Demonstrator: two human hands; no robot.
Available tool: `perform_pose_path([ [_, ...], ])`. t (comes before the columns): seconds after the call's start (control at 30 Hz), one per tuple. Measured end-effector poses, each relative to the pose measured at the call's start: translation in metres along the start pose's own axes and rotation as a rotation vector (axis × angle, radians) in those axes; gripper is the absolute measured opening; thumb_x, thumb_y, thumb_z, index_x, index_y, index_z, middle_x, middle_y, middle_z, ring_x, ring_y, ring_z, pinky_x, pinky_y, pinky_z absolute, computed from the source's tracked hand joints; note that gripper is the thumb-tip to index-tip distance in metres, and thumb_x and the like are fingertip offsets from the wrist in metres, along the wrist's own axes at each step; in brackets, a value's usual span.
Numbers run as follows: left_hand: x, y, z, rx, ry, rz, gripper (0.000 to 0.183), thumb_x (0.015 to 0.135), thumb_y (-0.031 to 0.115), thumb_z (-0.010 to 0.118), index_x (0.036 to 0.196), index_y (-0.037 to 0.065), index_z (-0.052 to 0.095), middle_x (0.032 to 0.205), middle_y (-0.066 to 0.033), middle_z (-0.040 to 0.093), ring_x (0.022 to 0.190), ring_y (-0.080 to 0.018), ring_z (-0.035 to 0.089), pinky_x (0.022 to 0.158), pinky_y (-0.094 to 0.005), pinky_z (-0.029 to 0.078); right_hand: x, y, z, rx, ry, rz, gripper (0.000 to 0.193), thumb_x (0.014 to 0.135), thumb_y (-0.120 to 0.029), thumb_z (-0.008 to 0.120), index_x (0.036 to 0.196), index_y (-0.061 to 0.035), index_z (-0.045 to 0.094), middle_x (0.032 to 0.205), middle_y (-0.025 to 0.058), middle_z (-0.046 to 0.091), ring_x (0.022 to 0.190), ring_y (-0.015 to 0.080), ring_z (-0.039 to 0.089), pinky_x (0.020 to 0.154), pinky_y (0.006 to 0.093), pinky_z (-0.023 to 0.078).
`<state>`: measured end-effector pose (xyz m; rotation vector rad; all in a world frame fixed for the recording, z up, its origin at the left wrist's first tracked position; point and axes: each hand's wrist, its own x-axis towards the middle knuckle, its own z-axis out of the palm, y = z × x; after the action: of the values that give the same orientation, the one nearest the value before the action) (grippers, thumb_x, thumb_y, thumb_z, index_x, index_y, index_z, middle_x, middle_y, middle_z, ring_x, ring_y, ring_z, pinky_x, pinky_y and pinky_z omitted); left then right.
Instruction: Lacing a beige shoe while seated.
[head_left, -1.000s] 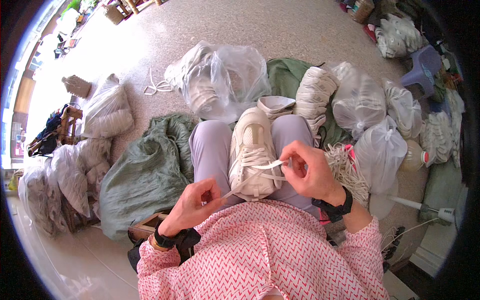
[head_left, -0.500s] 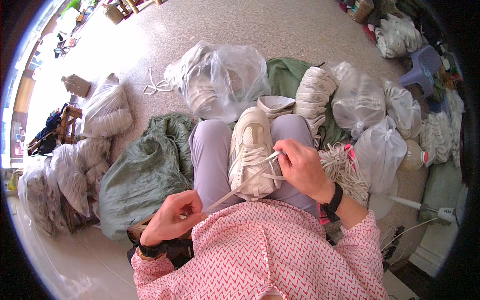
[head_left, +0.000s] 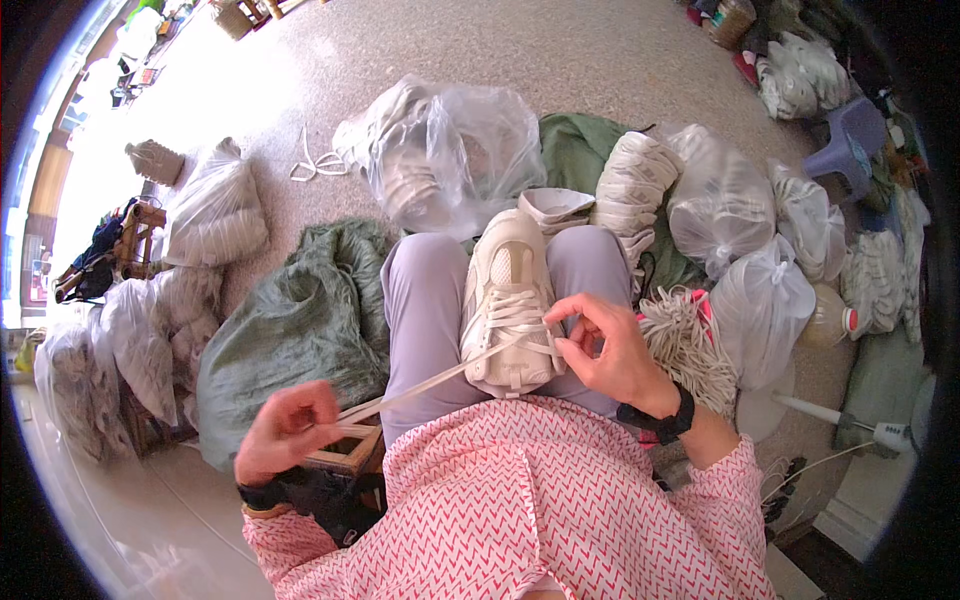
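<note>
A cream sneaker (head_left: 508, 275) rests between my knees, toe pointing away from me, partly laced. From its lacing a flat white shoelace (head_left: 420, 388) stretches tight toward the lower left. My left hand (head_left: 290, 428) pinches that lace well out beside my left thigh, slightly smeared by motion. Curled at the shoe's right edge is my right hand (head_left: 612, 350), its thumb and index fingertips against the lacing there. What those fingertips grip is too small to make out. Just beyond the toe sits another pale shoe (head_left: 556, 208).
A bundle of white laces (head_left: 690, 340) lies right of my knee, near a stack of pale shoes (head_left: 635, 185). Clear bags of shoes (head_left: 720, 205) crowd the right; others (head_left: 215, 210) stand left. A green sack (head_left: 300, 330) slumps by my left leg. A fan (head_left: 890, 435) stands lower right.
My left hand has moved left and slightly down, drawing out a longer length of shoelace. My right hand has shifted a little downward and its fingers sit closer against the sneaker's edge.
</note>
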<state>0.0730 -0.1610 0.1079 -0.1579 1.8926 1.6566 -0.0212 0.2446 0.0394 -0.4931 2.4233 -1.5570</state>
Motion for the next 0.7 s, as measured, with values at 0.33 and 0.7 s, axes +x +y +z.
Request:
perform_pose_path([
  [0.33, 0.038, -0.034, 0.029, 0.137, 0.074, 0.082, 0.016, 0.091, -0.003, 0.073, 0.096, -0.001, 0.057, 0.099, -0.0065, 0.064, 0.092, -0.0132, 0.062, 0.081, -0.0271, 0.052, -0.024, -0.005, -0.005, -0.144, -0.057, 0.022, 0.020, 0.086, -0.004, 0.075, 0.104, -0.0028, 0.065, 0.086, 0.0110, 0.068, 0.057, 0.0224, 0.062, 0.054, 0.0356, 0.048],
  [0.7, 0.109, -0.008, 0.105, 0.512, 0.161, 0.498, 0.013, 0.089, -0.003, 0.070, 0.097, -0.003, 0.059, 0.083, -0.0126, 0.064, 0.067, -0.0228, 0.062, 0.061, -0.0324, 0.050, -0.032, -0.007, 0.001, -0.184, 0.038, 0.006, 0.011, 0.091, -0.003, 0.070, 0.101, -0.0020, 0.066, 0.090, 0.0153, 0.070, 0.077, 0.0348, 0.071, 0.066, 0.0419, 0.055],
])
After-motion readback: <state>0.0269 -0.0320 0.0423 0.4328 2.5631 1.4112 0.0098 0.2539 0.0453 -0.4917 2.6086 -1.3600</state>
